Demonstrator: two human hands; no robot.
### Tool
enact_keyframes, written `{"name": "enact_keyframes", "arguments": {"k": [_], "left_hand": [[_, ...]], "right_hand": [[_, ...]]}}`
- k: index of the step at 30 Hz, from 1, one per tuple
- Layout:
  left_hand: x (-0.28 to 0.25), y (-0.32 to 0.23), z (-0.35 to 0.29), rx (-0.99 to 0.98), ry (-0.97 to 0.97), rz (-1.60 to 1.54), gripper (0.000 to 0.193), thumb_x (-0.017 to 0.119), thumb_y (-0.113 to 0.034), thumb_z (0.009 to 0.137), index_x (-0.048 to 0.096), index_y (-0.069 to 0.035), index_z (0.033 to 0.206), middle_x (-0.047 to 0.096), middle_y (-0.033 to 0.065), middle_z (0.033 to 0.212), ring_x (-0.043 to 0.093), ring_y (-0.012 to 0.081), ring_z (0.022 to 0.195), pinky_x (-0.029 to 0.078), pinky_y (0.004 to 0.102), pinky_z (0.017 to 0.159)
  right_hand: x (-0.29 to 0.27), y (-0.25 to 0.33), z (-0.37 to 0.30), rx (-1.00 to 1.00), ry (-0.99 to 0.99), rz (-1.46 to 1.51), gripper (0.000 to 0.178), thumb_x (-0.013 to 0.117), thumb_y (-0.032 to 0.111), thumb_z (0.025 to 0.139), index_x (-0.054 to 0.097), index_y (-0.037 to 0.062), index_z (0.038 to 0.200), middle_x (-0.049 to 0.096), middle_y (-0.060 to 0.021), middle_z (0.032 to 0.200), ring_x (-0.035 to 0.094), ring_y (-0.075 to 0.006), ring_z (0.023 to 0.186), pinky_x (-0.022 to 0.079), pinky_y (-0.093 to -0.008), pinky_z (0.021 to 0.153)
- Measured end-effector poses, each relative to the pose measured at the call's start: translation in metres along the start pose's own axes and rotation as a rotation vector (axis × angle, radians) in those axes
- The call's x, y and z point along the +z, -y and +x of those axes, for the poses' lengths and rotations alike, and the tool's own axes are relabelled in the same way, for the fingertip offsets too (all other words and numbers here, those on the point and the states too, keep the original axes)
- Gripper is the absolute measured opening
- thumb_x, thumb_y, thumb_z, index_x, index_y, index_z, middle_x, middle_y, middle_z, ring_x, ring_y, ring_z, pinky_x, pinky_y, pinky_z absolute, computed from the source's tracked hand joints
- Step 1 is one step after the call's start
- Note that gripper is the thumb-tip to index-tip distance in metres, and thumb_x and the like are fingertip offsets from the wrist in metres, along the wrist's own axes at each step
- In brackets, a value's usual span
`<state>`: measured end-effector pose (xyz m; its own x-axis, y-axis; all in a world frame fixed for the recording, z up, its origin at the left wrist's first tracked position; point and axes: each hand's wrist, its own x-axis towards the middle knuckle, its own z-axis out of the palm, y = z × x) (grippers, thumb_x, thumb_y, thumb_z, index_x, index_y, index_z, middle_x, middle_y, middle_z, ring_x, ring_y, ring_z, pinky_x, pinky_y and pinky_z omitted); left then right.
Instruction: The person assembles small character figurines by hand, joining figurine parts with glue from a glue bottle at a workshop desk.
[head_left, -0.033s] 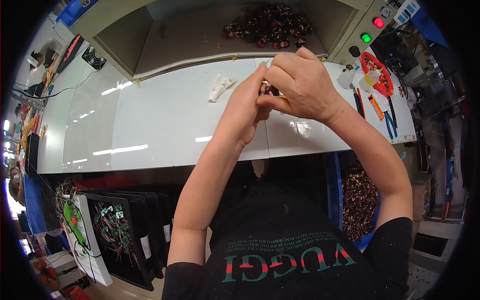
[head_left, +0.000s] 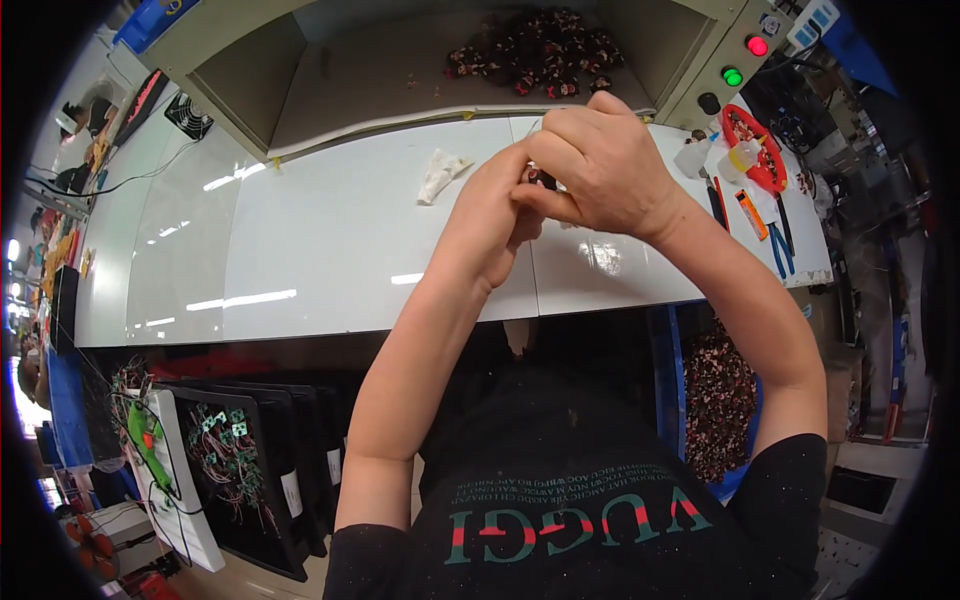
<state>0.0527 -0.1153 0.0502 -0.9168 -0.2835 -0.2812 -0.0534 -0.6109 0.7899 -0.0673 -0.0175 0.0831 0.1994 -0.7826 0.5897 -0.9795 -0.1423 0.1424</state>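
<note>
My left hand point(head_left: 497, 190) and my right hand point(head_left: 605, 175) meet above the white worktop, just in front of the open booth. Between them is a small dark figurine piece point(head_left: 541, 179), with only a bit of black and reddish surface showing. The right fingers are curled tightly, the thumb reaching across toward the left hand. Most of the left fingers are hidden behind the right hand, but they close around the piece too. Left of my hands lies a crumpled white tissue point(head_left: 441, 176).
Many dark little figurine heads point(head_left: 545, 50) are heaped inside the booth point(head_left: 350, 90). To the right are bottles point(head_left: 692, 157), a red tray point(head_left: 735, 112) of small parts, an orange box point(head_left: 751, 214) and blue-handled pliers point(head_left: 780, 250). A blue bin point(head_left: 668, 380) of parts sits below the worktop point(head_left: 330, 240).
My left fingertips have shifted slightly down, and less of the small dark piece shows between my hands. Everything else stays where it was.
</note>
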Motion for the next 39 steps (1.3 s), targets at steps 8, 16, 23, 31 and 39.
{"name": "enact_keyframes", "arguments": {"k": [8,16,23,31,39], "left_hand": [[0.025,-0.004,0.015,0.577,-0.231,0.063,0.028,0.038,-0.023,0.094,0.051,-0.004,0.111,0.05,-0.0038,0.076,0.043,0.003,0.064,0.035,0.0178,0.055],[0.052,-0.016,0.011,0.927,-0.359,0.213,0.025,0.037,-0.019,0.094,0.051,-0.002,0.107,0.048,-0.003,0.074,0.041,0.0024,0.065,0.036,0.017,0.058],[0.065,-0.026,0.012,1.033,-0.483,0.436,0.027,0.035,-0.019,0.095,0.051,-0.003,0.109,0.048,-0.0019,0.079,0.043,0.0044,0.07,0.037,0.0188,0.065],[0.066,-0.024,0.017,1.046,-0.438,0.507,0.027,0.033,-0.015,0.093,0.051,-0.002,0.109,0.055,0.0034,0.083,0.049,0.0089,0.075,0.041,0.0231,0.07],[0.073,-0.042,0.004,1.332,-0.367,0.694,0.028,0.034,-0.009,0.091,0.05,0.002,0.112,0.058,0.0059,0.087,0.051,0.006,0.062,0.043,0.0205,0.055]], "right_hand": [[0.0,0.012,0.023,0.582,0.044,0.532,0.041,0.046,0.035,0.088,0.057,0.0041,0.062,0.058,-0.006,0.055,0.056,-0.0214,0.053,0.042,-0.0323,0.053],[-0.015,0.009,0.032,0.794,-0.068,1.143,0.051,0.039,0.037,0.094,0.056,-0.0013,0.065,0.057,-0.0045,0.06,0.051,-0.012,0.059,0.044,-0.029,0.059],[-0.04,0.005,0.034,0.817,0.067,0.955,0.051,0.039,0.043,0.095,0.058,0.0,0.074,0.056,-0.0045,0.065,0.05,-0.0121,0.063,0.042,-0.0281,0.059],[-0.038,0.001,0.035,0.768,-0.089,0.796,0.059,0.038,0.046,0.092,0.054,0.0027,0.055,0.048,-0.0086,0.045,0.049,-0.0192,0.047,0.039,-0.0324,0.048],[-0.064,0.005,0.048,0.835,-0.039,1.202,0.06,0.033,0.045,0.093,0.052,0.0003,0.059,0.046,-0.0017,0.05,0.043,-0.0119,0.049,0.037,-0.0304,0.049]]}}
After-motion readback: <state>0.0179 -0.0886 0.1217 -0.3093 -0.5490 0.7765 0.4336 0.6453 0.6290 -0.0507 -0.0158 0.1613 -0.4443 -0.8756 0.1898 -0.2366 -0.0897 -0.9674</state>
